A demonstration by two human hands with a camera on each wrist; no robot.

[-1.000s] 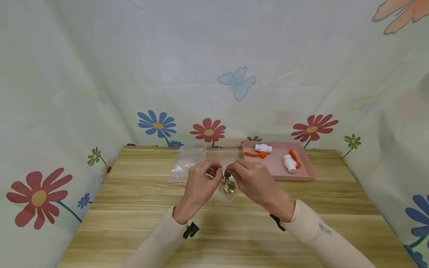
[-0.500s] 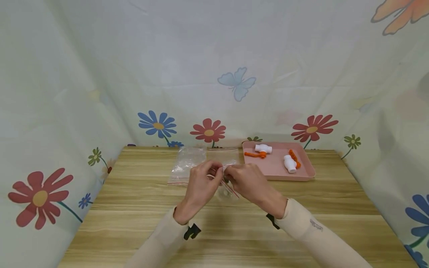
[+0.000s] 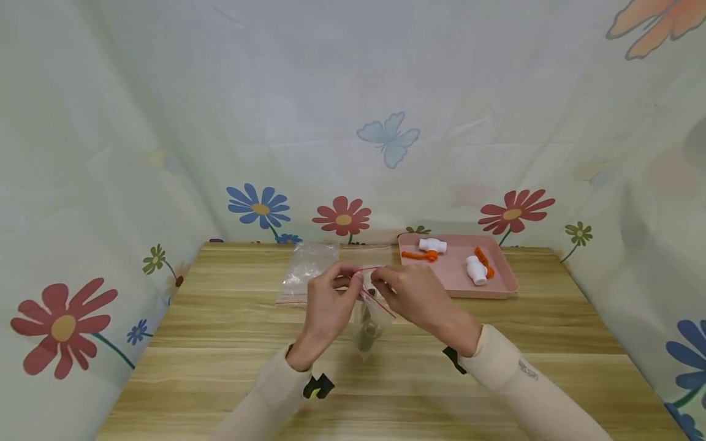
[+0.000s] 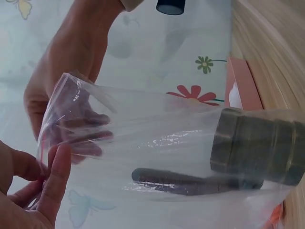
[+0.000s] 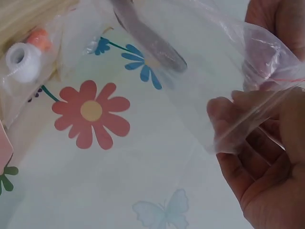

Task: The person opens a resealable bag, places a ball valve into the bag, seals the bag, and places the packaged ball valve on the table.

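Note:
My left hand (image 3: 331, 303) pinches the mouth of a clear zip bag (image 4: 157, 121) by its red-lined edge. Low in this bag hangs a brass ball valve (image 4: 257, 145), its dark lever handle (image 4: 186, 181) pointing up toward the mouth. At the other side of the mouth is my right hand (image 3: 421, 300), fingers loosely curled and showing through the plastic in both wrist views. The valve lies well below those fingers, with nothing seen between them. In the head view the valve is a dim shape through the plastic, over the table.
Toward the back right stands a pink tray (image 3: 455, 288) with two white plastic valves (image 3: 432, 245) that have orange handles. Left of it, other clear zip bags (image 3: 309, 269) lie on the wooden table (image 3: 220, 343). A flowered curtain (image 3: 309, 122) closes off the back and sides.
The brass valve, by my right fingers a second ago, has dropped to the bottom of the bag. The bag now hangs longer below my hands, and its mouth stays between them.

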